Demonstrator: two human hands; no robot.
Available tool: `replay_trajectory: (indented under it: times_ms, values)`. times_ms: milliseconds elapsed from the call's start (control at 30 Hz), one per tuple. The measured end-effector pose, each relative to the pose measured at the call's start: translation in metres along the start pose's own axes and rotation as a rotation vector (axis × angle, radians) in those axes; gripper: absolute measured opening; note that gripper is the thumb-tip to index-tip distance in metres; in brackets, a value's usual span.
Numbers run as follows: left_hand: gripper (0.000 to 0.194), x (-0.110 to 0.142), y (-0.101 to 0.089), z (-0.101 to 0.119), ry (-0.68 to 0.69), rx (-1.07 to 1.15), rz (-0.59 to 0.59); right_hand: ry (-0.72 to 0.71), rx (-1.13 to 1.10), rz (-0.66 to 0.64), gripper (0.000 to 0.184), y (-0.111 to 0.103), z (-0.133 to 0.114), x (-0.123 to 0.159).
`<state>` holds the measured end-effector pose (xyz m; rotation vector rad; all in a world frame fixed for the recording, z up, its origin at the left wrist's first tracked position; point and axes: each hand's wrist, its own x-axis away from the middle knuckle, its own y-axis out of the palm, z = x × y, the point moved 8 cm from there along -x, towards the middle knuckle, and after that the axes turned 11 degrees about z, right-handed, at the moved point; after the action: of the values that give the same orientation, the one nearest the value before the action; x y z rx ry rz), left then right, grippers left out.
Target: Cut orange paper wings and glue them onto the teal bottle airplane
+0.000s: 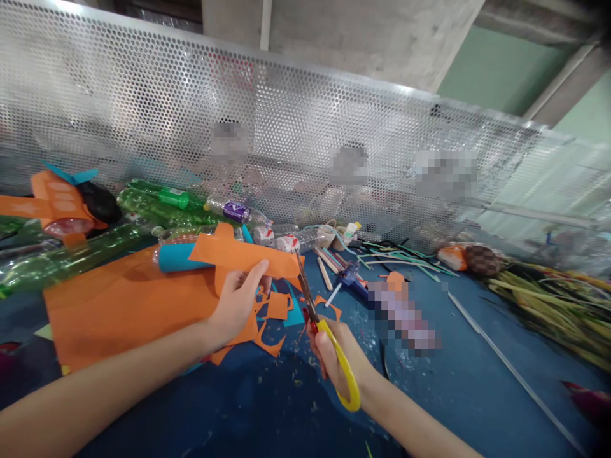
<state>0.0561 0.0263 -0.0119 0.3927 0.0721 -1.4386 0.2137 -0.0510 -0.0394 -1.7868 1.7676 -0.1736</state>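
Note:
An orange paper cutout, shaped like a cross, is pinched by my left hand near its middle. My right hand grips a pair of scissors with yellow and red handles. The blades point upward and meet the right end of the cutout. Beneath it lie orange paper scraps and a large orange sheet. Just behind the cutout is a bottle wrapped in blue paper, partly hidden.
Green plastic bottles and clear bottles lie along a perforated metal screen. Straws and a dark blue glue gun are to the right. Dried leaves sit at far right. An orange paper model stands at left.

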Motion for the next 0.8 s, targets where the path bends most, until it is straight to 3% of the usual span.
replay_trajectory:
  times_ms: [433, 700, 800]
  values:
    - [0.035, 0.005, 0.004, 0.006, 0.015, 0.03, -0.023, 0.03, -0.089, 0.023, 0.046, 0.001, 0.009, 0.001]
    - [0.038, 0.013, 0.011, 0.016, 0.112, -0.221, -0.078, 0.048, -0.173, 0.044, 0.05, 0.0, 0.013, 0.0]
    - [0.039, 0.015, 0.015, 0.017, 0.114, -0.254, -0.112, -0.015, -0.152, 0.037, 0.052, -0.001, 0.007, -0.001]
